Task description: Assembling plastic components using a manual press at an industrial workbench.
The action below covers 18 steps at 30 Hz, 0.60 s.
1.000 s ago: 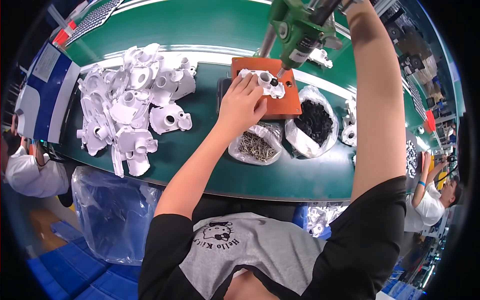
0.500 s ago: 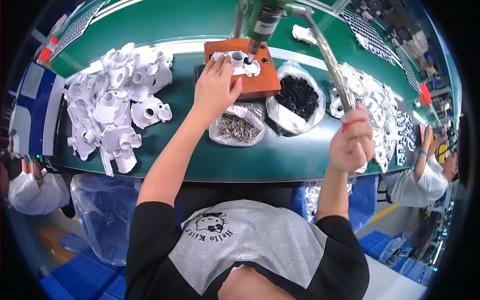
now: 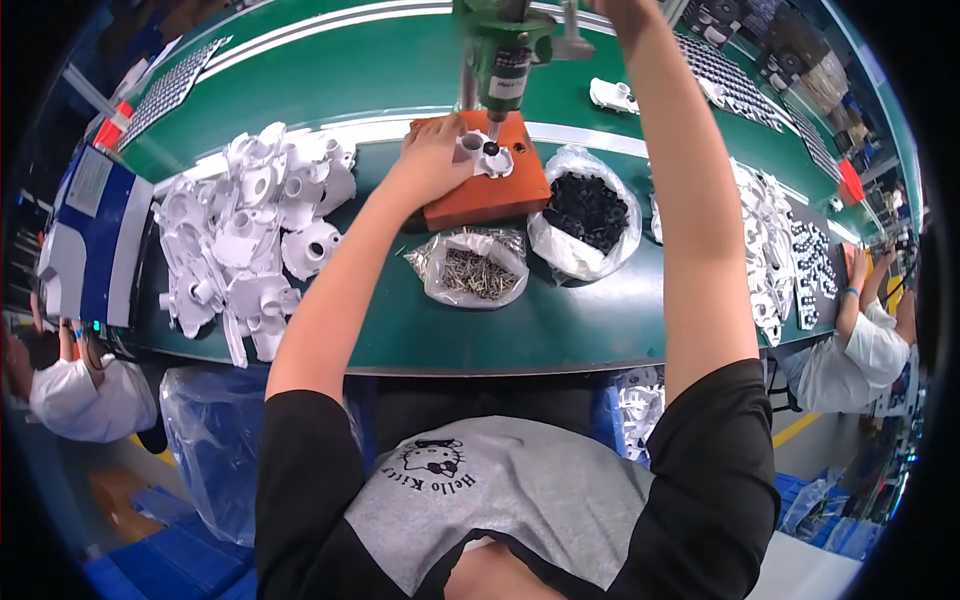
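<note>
My left hand (image 3: 436, 158) presses its closed fingers over the left end of a white plastic part (image 3: 494, 164), which lies on an orange fixture block (image 3: 505, 192). A small black piece (image 3: 490, 149) sits in the part, right of its round collar. Just above that piece is the narrow tip of a green press (image 3: 497, 80); whether they touch I cannot tell. My right arm stretches far forward past the press, and only the lower portion of my right hand (image 3: 624, 8) shows at the top edge. Its fingers, and whatever they hold, are out of view.
White plastic parts (image 3: 240, 225) are heaped at left, with another heap (image 3: 760, 250) at right. Nearer me stand a bag of screws (image 3: 480, 272) and a bag of black pieces (image 3: 588, 210). A blue-and-white box (image 3: 85, 235) is far left. Co-workers sit at both sides.
My right hand has swung up and forward from near the right heap, where it gripped the press's wrapped lever. My left hand still holds the white part. The view has shifted slightly.
</note>
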Available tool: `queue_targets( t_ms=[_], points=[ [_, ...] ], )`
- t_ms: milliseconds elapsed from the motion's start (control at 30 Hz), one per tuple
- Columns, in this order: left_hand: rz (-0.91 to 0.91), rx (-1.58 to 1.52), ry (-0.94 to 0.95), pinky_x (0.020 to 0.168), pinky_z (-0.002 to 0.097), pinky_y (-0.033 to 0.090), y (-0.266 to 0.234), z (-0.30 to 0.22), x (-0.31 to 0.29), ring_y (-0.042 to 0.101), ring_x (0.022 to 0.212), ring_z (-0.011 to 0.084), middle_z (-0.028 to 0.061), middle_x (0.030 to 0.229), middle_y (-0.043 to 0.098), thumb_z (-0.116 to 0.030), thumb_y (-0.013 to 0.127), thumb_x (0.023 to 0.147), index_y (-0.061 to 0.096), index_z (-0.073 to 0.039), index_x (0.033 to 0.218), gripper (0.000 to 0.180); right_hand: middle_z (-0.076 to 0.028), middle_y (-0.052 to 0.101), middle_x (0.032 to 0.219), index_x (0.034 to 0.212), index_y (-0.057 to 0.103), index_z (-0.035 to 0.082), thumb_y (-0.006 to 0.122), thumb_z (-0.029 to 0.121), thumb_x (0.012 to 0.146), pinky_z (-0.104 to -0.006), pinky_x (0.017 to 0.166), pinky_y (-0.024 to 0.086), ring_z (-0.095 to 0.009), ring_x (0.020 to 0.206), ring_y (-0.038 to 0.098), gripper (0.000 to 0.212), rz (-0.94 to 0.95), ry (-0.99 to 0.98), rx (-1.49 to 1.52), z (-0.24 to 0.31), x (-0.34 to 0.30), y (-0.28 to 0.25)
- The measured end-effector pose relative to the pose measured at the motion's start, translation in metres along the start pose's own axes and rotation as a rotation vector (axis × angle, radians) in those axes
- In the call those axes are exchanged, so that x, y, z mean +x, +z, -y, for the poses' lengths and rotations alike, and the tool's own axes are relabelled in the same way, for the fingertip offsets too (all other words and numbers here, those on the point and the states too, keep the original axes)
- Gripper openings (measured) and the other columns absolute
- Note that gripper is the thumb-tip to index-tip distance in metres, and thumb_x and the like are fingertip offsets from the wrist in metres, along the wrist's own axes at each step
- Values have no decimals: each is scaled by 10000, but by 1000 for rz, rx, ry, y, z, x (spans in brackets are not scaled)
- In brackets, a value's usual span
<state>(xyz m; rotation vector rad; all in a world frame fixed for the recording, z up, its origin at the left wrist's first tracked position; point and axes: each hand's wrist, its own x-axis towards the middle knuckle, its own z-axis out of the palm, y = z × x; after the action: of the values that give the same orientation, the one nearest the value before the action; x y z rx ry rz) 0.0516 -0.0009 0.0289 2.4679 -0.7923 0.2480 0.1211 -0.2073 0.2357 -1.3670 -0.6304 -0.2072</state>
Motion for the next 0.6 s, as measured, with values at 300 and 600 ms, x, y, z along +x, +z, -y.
queue_targets(
  t_ms=[300,600],
  points=[
    [-20,67,-164,769,420,502,-63,17,5,621,902,347,158,1038,575,-399,682,734,505,-229,1192,519,-171,611,1059,1074,598,19,586,152,816,-409,897,408,-337,1007,558,291,-402,-25,-1213,-56,-239,-89],
    [-332,-341,-389,734,333,495,-40,75,9,637,844,224,139,956,644,-252,762,749,469,-130,1214,563,-128,539,1116,1154,538,57,637,146,766,-465,995,274,-299,1135,471,411,-408,344,-1584,-81,-393,-78]
  ],
)
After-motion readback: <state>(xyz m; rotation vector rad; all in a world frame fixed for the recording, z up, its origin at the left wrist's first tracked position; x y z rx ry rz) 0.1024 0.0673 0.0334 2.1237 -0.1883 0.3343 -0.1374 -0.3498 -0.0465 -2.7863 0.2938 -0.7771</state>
